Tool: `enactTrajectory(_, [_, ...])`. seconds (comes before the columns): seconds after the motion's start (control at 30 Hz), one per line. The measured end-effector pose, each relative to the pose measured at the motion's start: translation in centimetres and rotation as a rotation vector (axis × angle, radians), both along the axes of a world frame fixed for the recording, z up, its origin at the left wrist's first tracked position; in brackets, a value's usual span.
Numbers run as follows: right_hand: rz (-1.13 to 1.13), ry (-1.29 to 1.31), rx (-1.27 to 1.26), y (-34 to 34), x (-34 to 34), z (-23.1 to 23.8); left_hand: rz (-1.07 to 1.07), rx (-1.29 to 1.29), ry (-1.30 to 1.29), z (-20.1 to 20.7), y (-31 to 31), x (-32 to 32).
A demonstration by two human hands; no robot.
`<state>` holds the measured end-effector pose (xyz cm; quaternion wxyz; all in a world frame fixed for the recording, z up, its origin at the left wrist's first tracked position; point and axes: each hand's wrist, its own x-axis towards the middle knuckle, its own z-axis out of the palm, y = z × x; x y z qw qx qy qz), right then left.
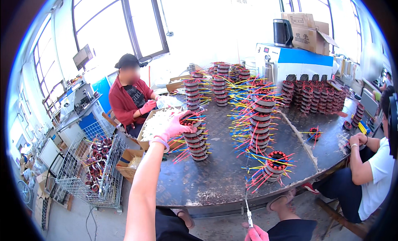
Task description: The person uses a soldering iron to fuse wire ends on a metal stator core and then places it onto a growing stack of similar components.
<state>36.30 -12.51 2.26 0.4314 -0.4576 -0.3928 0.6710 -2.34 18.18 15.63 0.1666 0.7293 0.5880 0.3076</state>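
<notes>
My left hand point(178, 124), in a pink glove, reaches forward with its fingers closed over the rim of the top motor stator point(194, 120) on a stack of stators point(196, 145). Yellow, blue and red wires stick out from the stack. Low at the front edge, my right hand point(257, 233), also gloved in pink, grips a thin pale rod-like tool point(249, 218) that points up toward the tabletop. Its exact kind I cannot make out. Just beyond it stands a short stack of stators point(274, 168), with a taller wired stack point(260, 131) behind.
More stators point(317, 98) crowd the far right of the dark table point(219, 174). A co-worker point(132, 92) sits at the far left by a box of white pieces point(159, 123); another person point(369, 170) sits at right. A wire cage point(89, 170) with stators stands on the left floor.
</notes>
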Motion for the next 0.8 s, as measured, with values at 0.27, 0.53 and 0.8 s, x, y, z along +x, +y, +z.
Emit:
enactTrajectory(0.27, [0.024, -0.033, 0.024, -0.8, -0.1, -0.1, -0.074, -0.015, 0.024, 1.2, -2.0, 0.0])
enactTrajectory(0.53, [-0.081, 0.070, 0.049, -1.3, 0.8, 1.8, 0.009, 0.504, 0.016, 2.6, -8.1, 4.3])
enactTrajectory(0.8, [-0.238, 0.041, 0.065, -1.2, 4.7, 3.7, -0.578, 0.360, 0.229, -5.6, -5.1, 26.0])
